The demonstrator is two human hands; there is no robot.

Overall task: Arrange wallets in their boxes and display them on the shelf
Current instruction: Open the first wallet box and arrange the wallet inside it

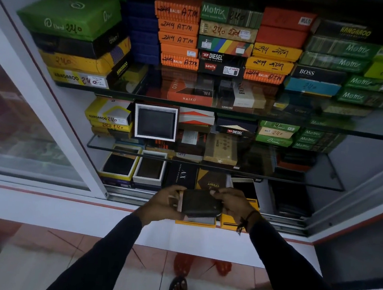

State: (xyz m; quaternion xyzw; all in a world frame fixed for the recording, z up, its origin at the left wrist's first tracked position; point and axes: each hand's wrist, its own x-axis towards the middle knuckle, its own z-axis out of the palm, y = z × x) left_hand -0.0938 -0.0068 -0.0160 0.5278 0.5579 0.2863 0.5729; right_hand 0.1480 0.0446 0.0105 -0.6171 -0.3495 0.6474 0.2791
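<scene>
I hold a dark wallet between both hands in front of the cabinet's bottom shelf. My left hand grips its left end, and my right hand pinches its top right corner. Right beneath the wallet is an open yellow box with a grey lining; its yellow lid lies beside it under my right wrist. The wallet hovers just above the box, tilted slightly.
Glass shelves carry stacks of coloured wallet boxes. An upright open box showing a black wallet stands on the middle shelf. Two open boxes sit at bottom left. The sliding glass door is at left. My feet stand on the tiled floor.
</scene>
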